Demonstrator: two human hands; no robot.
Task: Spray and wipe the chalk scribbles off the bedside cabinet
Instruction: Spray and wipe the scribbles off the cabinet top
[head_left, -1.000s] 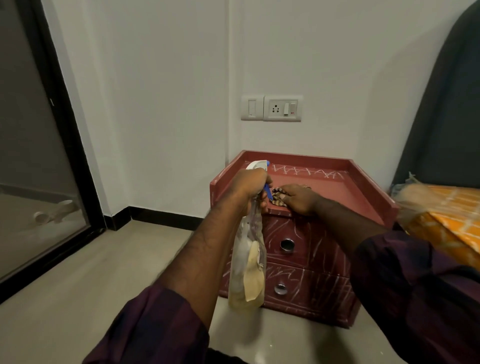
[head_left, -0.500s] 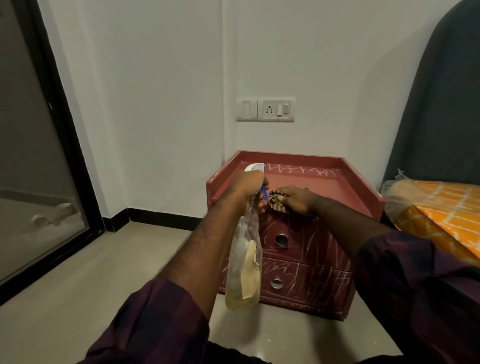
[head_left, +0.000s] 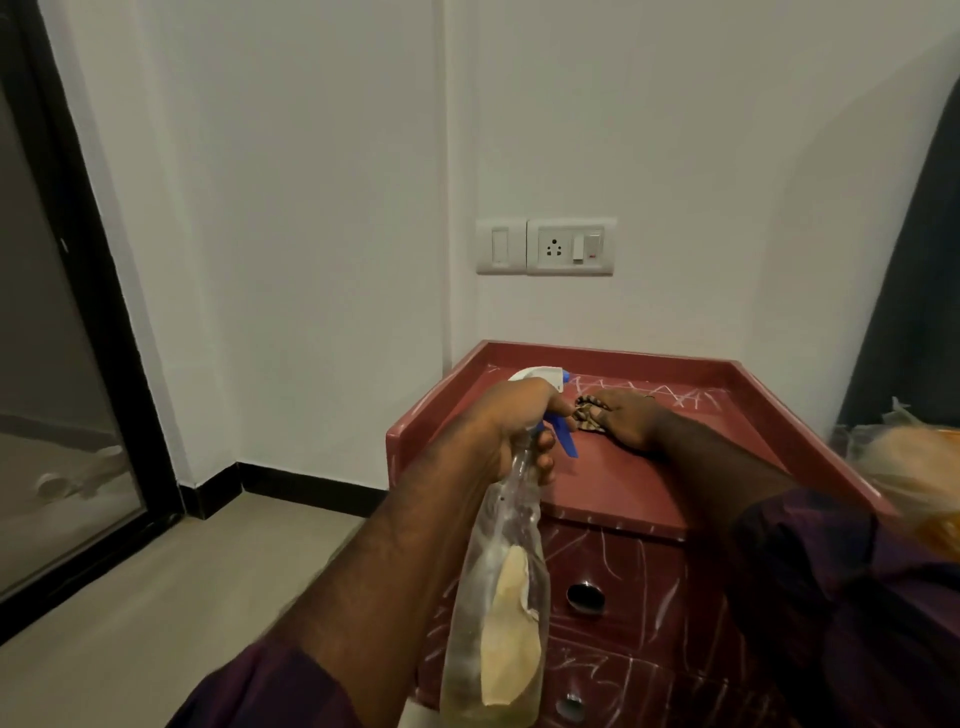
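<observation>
We take this to be the wiping step, on the top of the dark red wooden bedside cabinet (head_left: 649, 488), which stands in the wall corner. The right hand (head_left: 631, 423) lies flat, fingers stretched, on a small brown patterned cloth (head_left: 586, 417) near the back of the top. Just beyond it runs a row of white chalk zigzags (head_left: 644, 391). The left hand (head_left: 511, 428) grips the neck of a clear plastic spray bottle with a white head and blue trigger (head_left: 498, 613), held above the front edge. No finger sits on the trigger, so we judge no spraying now.

Next, we think, the cloth must push back over the zigzags, and then the scribbled drawer fronts (head_left: 618, 564) need spray. The cloth is mostly hidden under the hand, the cabinet's right side is cut off by the sleeve, and the orange bundle at the right is blurred.
</observation>
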